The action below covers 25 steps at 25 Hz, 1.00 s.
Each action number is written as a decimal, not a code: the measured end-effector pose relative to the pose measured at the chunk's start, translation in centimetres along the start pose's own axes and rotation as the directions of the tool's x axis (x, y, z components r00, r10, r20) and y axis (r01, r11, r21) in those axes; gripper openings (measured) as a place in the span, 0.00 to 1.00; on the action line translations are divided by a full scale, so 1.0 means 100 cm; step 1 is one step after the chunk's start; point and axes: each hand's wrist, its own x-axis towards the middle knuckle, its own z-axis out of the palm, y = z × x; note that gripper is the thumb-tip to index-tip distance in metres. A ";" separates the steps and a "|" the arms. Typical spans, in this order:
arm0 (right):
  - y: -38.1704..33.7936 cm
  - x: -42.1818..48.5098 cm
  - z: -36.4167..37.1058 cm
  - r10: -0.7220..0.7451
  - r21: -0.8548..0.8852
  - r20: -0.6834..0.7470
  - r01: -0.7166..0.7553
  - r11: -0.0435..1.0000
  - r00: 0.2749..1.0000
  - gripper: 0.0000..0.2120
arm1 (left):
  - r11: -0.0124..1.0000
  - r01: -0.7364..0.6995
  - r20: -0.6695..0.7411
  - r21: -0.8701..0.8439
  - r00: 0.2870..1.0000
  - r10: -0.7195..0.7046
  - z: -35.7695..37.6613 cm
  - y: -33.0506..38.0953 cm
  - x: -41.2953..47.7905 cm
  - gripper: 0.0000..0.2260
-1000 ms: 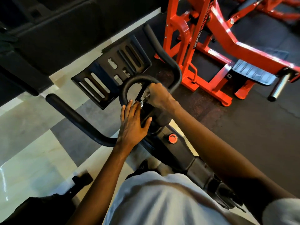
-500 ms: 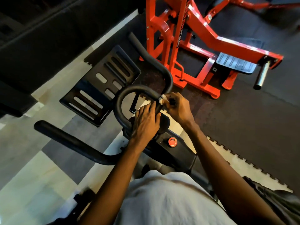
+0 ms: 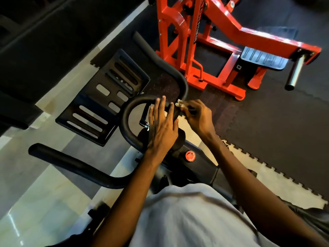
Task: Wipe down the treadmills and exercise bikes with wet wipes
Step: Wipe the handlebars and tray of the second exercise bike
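Your left grip (image 3: 162,129): fingers straight, flat on the handlebar loop (image 3: 124,120), brace there | wet wipe (image 3: 180,104): bunched against the loop's right side | your right grip (image 3: 197,116): pinching it, wrap it round the bar and drag along.

Dim indoor light with hard contrast. The orange machine frame (image 3: 231,32) glows saturated; black areas left of it lose detail. Glare streaks the pale floor tiles (image 3: 26,220) far below-left. Wide-angle distortion bends the edges. The left hand (image 3: 163,125) looks slightly soft.
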 end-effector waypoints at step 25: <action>0.031 0.134 -0.020 -0.118 -0.033 0.188 0.127 0.991 0.975 0.07 | 0.975 0.055 0.223 0.215 0.969 -0.104 0.000 0.024 0.078 0.22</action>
